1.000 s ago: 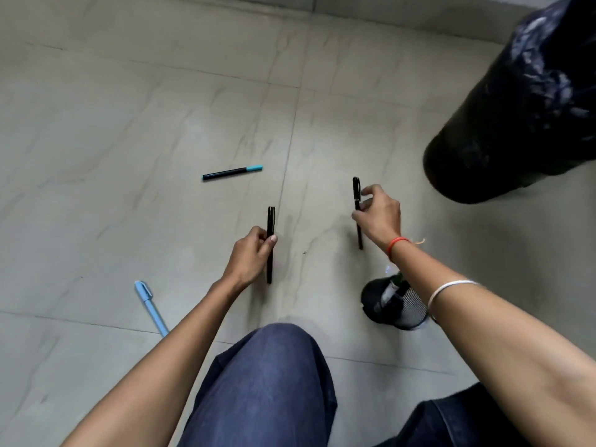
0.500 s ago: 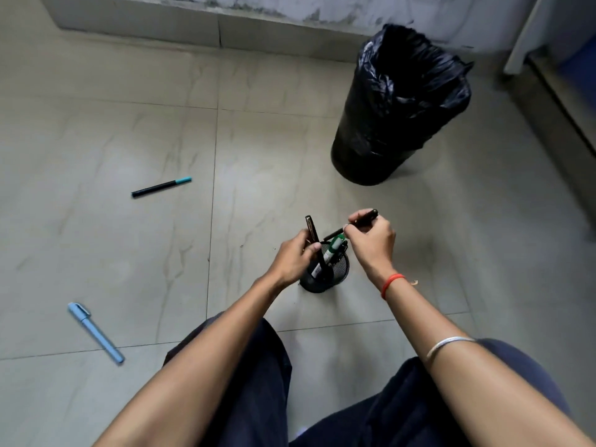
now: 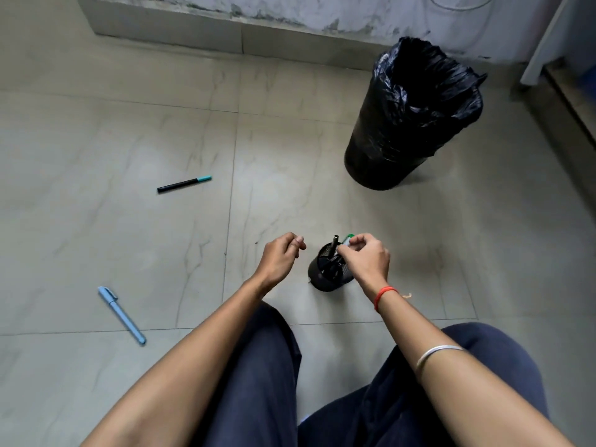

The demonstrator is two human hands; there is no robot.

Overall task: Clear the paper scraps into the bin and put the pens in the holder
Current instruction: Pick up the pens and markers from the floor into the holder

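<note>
A black mesh pen holder stands on the tiled floor just in front of my knees, with black pens and a green-capped marker upright in it. My right hand hovers over the holder's right rim, fingers pinched by the marker's top; whether it grips anything is hidden. My left hand sits just left of the holder, loosely curled and holding nothing. A black pen with a teal cap lies on the floor to the far left. A light blue pen lies near left. The black bag-lined bin stands at the back right.
A grey wall base runs along the back. A raised step and white frame border the right side. My knees in dark blue trousers fill the bottom of the view.
Both hands carried black pens from the floor to the holder. The left hand has let its pen go into the holder and pulled away left; the right hand's pen no longer shows outside it.
</note>
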